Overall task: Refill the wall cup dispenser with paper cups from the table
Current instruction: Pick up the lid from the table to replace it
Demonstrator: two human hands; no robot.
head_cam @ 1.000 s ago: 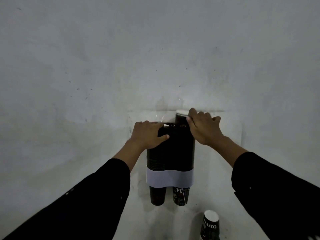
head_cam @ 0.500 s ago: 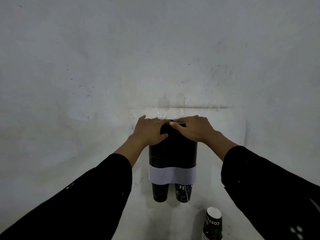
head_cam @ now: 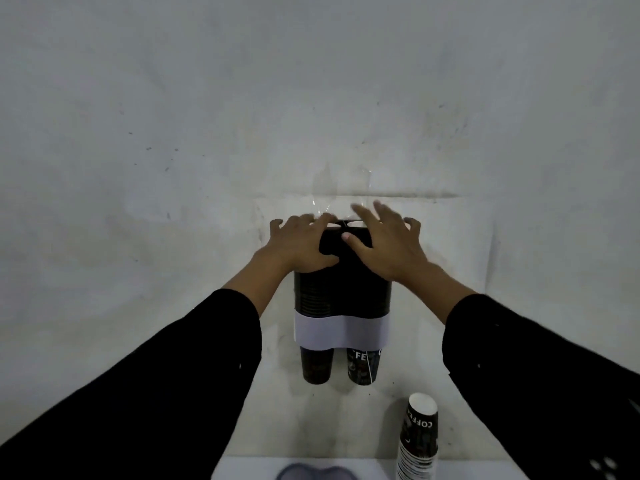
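Up on the grey wall (head_cam: 173, 98), the cup dispenser (head_cam: 341, 332), a clear holder with a white band, carries two side-by-side columns of nested black paper cups, and the lowest cup of each column (head_cam: 316, 365) pokes out below the band, the right one showing white lettering. Both hands lie over the columns' tops with fingers spread and nearly straight, the left hand (head_cam: 299, 244) flat on the left column and the right hand (head_cam: 384, 242) over the right, neither grasping anything. Below, a further stack of cups (head_cam: 417, 441) printed COFFEE stands on the white table (head_cam: 242, 471) near its back edge, beside a blurred grey object (head_cam: 315, 472).
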